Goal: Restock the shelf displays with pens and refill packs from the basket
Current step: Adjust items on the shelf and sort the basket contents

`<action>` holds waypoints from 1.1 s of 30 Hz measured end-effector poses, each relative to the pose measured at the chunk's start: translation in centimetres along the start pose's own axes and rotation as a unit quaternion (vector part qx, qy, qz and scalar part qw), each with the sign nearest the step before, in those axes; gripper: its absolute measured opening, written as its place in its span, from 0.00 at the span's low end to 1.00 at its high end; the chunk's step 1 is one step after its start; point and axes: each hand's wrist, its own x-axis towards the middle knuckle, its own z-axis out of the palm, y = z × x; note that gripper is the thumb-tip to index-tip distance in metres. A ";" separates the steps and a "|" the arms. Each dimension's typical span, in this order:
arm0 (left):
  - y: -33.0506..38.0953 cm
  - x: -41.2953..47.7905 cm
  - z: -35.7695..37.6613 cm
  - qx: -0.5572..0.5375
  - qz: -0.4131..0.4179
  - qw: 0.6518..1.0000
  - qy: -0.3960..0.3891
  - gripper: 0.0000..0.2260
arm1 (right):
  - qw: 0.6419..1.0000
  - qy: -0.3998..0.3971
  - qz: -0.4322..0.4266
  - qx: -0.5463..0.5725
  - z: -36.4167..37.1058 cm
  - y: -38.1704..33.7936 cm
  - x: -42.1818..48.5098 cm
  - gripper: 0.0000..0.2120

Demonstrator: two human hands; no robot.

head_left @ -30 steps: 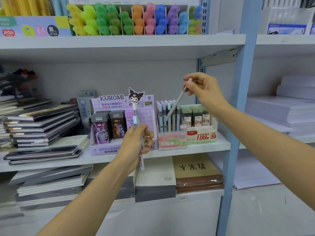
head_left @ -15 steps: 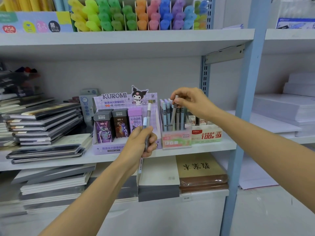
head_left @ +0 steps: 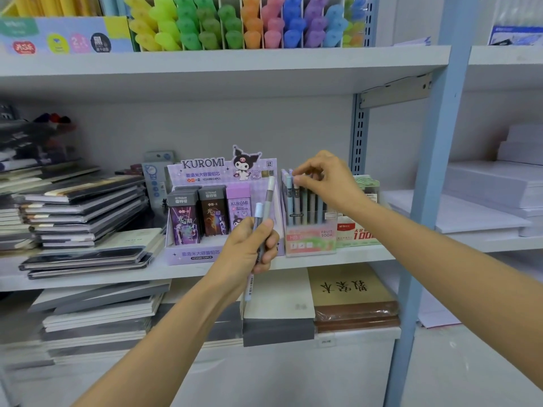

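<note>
right hand (head_left: pixel 326 183) pinched a seated pen (head_left: pixel 296 198) in the display box (head_left: pixel 311 242), left hand (head_left: pixel 249 248) gripped two spare pens (head_left: pixel 266 207); a hard push could've tipped the box.

A stationery shop is shown: pale grey metal shelving (head_left: pixel 223 63) is stocked with a purple cardboard KUROMI display box of lead refill packs (head_left: pixel 223 174), rows of bright pastel highlighters (head_left: pixel 252 30), stacked dark-covered notebooks (head_left: pixel 85 207) and white paper reams (head_left: pixel 484 186).

Soft, even light falls on white metal shelf boards (head_left: pixel 205 66) that run across a plain grey back panel (head_left: pixel 264 124). A pale blue upright post (head_left: pixel 435 171) divides two shelving bays, with a slotted grey rail (head_left: pixel 358 136) just to its left.
</note>
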 end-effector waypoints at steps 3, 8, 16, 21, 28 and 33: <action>0.2 -0.1 0.2 0.025 0.001 1.000 0.005 0.09 | 0.989 -0.024 0.044 0.141 -0.5 -1.2 -0.7 0.12; 0.3 -0.4 1.6 0.036 0.005 0.999 -0.005 0.08 | 0.958 -0.146 0.065 0.238 0.1 -2.8 -2.2 0.13; 0.8 -0.8 1.8 0.002 -0.011 1.000 0.023 0.09 | 0.909 -0.135 0.098 0.382 -2.3 -2.7 -2.5 0.10; 1.0 -0.7 2.0 -0.016 -0.059 0.996 0.065 0.10 | 0.917 -0.079 0.089 0.380 -4.8 -2.2 -1.8 0.10; 1.1 -0.4 1.8 -0.040 -0.064 0.993 0.092 0.06 | 0.961 0.029 0.042 0.272 -6.5 0.0 -0.1 0.12; 0.5 -0.4 1.3 -0.022 -0.022 0.996 0.081 0.08 | 0.986 -0.025 0.018 0.164 -4.1 1.4 -0.5 0.11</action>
